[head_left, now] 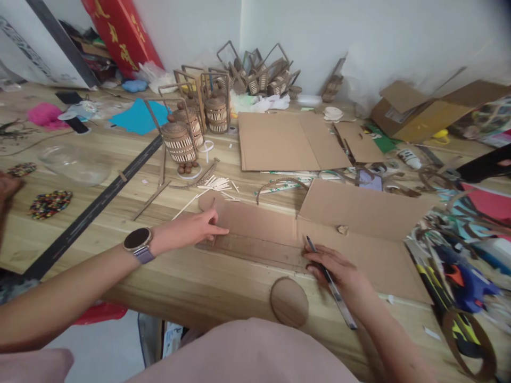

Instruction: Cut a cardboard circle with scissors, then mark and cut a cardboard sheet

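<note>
My left hand (208, 226) rests at the left end of a brown cardboard sheet (263, 218), its index finger stretched out flat on the surface. Lines are drawn lengthwise along the sheet's near strip. A pen (337, 299) with a clear barrel and dark end lies slanted in my right hand (335, 266), whose fingertips are at the strip's right end. Close to the table's front edge is a round cardboard disc (289, 301). Another cardboard disc (211, 201) lies just beyond my left hand, partly covered.
Several small lidded baskets (179, 142) stand at the back left, near pale sticks (217, 185). A larger cardboard sheet (279, 141) lies behind. On the right are a cutter knife (433, 284), a blue glue gun (475, 287) and a tape roll (469, 340). Another person's hand (8, 186) shows at left.
</note>
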A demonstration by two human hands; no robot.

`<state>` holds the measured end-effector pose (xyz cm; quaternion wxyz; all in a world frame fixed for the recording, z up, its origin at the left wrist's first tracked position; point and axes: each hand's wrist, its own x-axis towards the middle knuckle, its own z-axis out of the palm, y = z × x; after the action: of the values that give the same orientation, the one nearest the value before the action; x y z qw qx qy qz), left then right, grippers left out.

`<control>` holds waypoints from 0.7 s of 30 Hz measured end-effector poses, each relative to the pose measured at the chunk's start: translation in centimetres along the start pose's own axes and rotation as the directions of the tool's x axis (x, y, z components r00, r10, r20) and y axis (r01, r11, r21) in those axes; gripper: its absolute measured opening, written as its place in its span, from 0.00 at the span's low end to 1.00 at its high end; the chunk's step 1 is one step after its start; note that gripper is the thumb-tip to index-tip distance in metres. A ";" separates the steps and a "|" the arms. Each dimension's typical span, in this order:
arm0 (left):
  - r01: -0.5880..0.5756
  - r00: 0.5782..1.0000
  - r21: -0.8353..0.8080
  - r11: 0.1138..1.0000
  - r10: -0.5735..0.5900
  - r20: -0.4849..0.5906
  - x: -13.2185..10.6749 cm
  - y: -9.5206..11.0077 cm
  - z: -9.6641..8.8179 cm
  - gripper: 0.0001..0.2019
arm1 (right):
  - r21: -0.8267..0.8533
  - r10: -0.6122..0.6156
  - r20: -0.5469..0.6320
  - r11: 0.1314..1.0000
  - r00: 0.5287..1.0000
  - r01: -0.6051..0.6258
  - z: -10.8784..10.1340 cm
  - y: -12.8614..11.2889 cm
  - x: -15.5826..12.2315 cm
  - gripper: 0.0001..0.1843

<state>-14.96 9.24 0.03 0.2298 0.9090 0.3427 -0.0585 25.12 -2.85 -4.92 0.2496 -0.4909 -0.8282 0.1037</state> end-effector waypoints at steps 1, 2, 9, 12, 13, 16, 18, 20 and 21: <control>0.003 1.000 0.004 1.000 -0.003 0.000 0.0 0.1 0.0 0.21 | -0.001 -0.004 -0.001 1.000 1.000 0.004 0.0 0.0 0.0 0.10; 0.008 1.000 0.010 1.000 -0.008 -0.002 -0.1 0.1 0.0 0.21 | -0.002 -0.006 0.000 1.000 1.000 0.006 -0.1 0.0 0.0 0.10; 0.029 0.999 0.047 0.998 -0.028 -0.029 -0.5 0.3 0.0 0.18 | -0.053 -0.036 0.013 0.998 0.999 0.036 -0.4 -0.1 0.0 0.11; 0.024 0.999 0.040 0.999 -0.022 -0.032 -0.5 0.2 0.1 0.18 | -0.058 -0.038 -0.003 0.998 0.999 0.038 -0.4 0.0 0.0 0.11; 0.021 0.999 0.036 0.999 -0.020 -0.029 -0.4 0.1 0.2 0.18 | -0.055 -0.037 -0.005 0.998 0.999 0.037 -0.4 -0.1 0.0 0.11; 0.011 1.000 0.024 1.000 -0.011 -0.013 -0.2 -0.1 0.3 0.19 | -0.042 -0.029 0.003 0.999 1.000 0.029 -0.3 -0.1 0.0 0.11; 0.010 1.000 0.020 1.000 -0.009 -0.007 -0.1 -0.2 0.4 0.20 | -0.033 -0.014 0.003 0.999 1.000 0.015 -0.3 -0.2 0.1 0.11; 0.011 1.000 0.017 1.000 -0.011 -0.004 0.1 -0.4 0.5 0.21 | -0.030 0.006 0.005 1.000 1.000 -0.006 -0.3 -0.3 0.1 0.12; 0.011 1.000 0.016 1.000 -0.011 -0.003 0.1 -0.4 0.6 0.21 | -0.032 0.011 0.011 0.999 1.000 -0.011 -0.3 -0.3 0.1 0.12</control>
<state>-15.13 9.35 -0.66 0.2218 0.9090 0.3475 -0.0611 25.05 -2.98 -4.49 0.2365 -0.4989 -0.8284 0.0944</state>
